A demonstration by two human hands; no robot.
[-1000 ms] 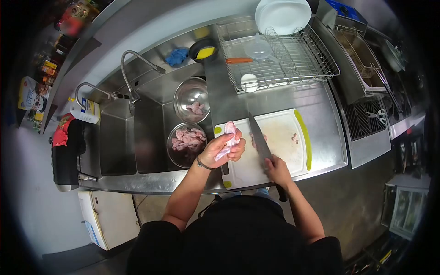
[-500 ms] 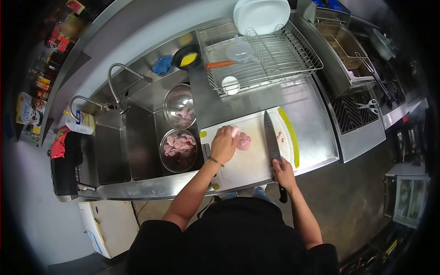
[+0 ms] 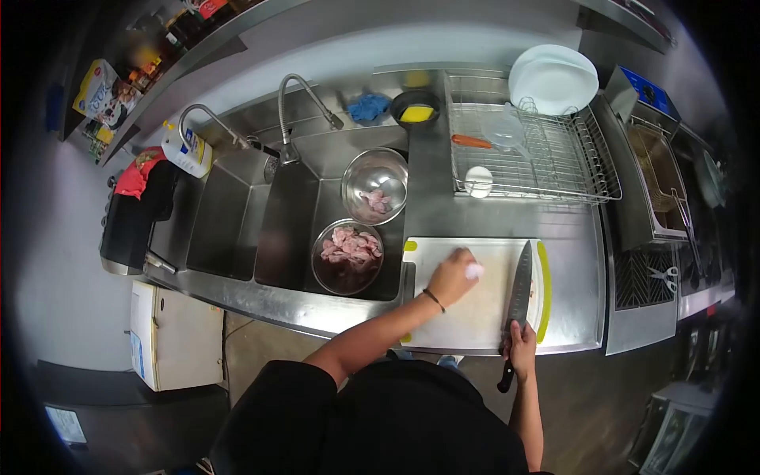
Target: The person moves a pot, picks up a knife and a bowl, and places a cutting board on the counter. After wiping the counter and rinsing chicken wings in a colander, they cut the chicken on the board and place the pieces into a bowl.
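Just right of the frame's centre, the blurred left hand is over the cutting board, its grip curled round a meat piece — only a pale end shows, the rest hidden. At lower right, the right hand has its grip closed on the knife, covering part of the handle.
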